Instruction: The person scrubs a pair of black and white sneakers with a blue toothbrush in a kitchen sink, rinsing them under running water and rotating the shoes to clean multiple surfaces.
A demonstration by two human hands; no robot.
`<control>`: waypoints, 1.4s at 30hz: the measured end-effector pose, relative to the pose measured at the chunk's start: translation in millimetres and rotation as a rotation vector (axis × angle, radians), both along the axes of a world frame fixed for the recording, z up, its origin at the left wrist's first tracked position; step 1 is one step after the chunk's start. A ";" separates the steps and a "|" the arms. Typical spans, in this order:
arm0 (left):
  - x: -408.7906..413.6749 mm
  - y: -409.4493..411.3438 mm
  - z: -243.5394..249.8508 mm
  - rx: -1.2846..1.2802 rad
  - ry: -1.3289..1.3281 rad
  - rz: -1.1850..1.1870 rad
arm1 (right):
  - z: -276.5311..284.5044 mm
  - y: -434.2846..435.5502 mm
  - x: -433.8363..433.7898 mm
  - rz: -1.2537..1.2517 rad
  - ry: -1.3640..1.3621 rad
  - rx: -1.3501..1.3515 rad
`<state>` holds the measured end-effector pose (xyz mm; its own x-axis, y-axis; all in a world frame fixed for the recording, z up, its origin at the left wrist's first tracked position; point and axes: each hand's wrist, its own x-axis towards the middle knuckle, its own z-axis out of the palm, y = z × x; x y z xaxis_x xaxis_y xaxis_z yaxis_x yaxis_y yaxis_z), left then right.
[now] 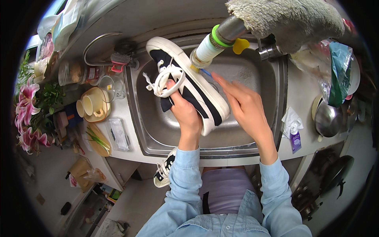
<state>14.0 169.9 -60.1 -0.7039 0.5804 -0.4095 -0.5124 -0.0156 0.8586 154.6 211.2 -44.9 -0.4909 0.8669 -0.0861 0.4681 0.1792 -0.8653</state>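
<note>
A black-and-white sneaker (204, 94) is held over the stainless steel sink (165, 127), its white sole edge turned up and to the right. My left hand (188, 115) grips it at the ankle opening, thumb by the loose white laces (165, 81). In my right hand (247, 103) is a slim brush with a blue handle (205, 72), mostly hidden by the fingers. Yellow at the brush's tip meets the sole's side, just below the faucet's white nozzle (208, 50). A second sneaker (164, 173) shows below the counter edge, partly behind my left sleeve.
A grey cloth (284, 20) drapes over the faucet pipe. Left of the sink are cream cups (91, 105), a glass (108, 86), a plastic box (118, 133) and a cutting board with scallions (99, 139). To the right are a purple tube (295, 142) and a metal pot (328, 118).
</note>
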 end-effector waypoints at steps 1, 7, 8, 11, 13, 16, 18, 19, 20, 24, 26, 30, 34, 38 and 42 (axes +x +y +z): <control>2.7 -1.8 2.0 -0.028 -0.008 -0.003 | -1.7 3.1 -3.3 -0.035 0.002 0.057; -5.7 -5.5 5.2 -0.120 0.045 0.007 | 6.1 -11.0 18.5 0.048 -0.028 -0.119; -8.3 -6.8 7.0 -0.124 -0.034 -0.005 | 5.4 -17.1 25.5 0.040 -0.026 -0.171; -0.3 -15.3 1.1 -0.135 0.054 -0.115 | -5.4 -14.8 18.1 -0.006 0.082 -0.117; 6.8 -17.1 4.7 -0.097 -0.082 -0.129 | -10.7 8.0 5.8 -0.017 0.050 -0.032; 4.6 -17.2 -2.4 -0.084 -0.023 -0.131 | -9.2 12.1 3.2 0.002 0.009 0.018; 0.0 -17.4 0.8 -0.086 -0.049 -0.125 | -12.9 -2.9 12.0 -0.018 0.036 0.006; -3.9 -19.0 3.1 -0.089 -0.060 -0.117 | -12.1 -16.1 18.5 -0.009 0.037 -0.049; -8.2 -19.9 1.1 -0.053 -0.004 -0.117 | -10.3 -28.4 25.1 0.001 0.038 -0.105; 1.7 -25.3 4.4 -0.029 -0.078 -0.162 | -16.6 -15.4 18.3 -0.054 0.026 -0.002; 7.7 -30.2 -0.6 -0.073 -0.074 -0.142 | -12.9 9.8 1.3 -0.083 0.023 0.027; 6.5 -31.1 3.5 -0.088 0.001 -0.165 | -17.9 4.4 3.2 -0.078 0.019 0.008; -4.1 -34.5 -6.5 -0.056 0.087 -0.184 | -22.8 -30.2 20.9 -0.081 0.096 -0.031; 2.3 -41.3 -15.5 -0.081 0.183 -0.192 | -8.0 -4.8 -2.4 -0.154 0.121 -0.068; 3.5 -50.5 -16.6 -0.099 0.240 -0.221 | -14.6 -3.7 -11.3 -0.140 0.070 0.034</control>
<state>17.5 119.4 -76.7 -0.6487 0.6953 -0.3095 -0.2771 0.1630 0.9469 143.3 207.5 -59.5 -0.3689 0.9291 -0.0254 0.4293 0.1461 -0.8913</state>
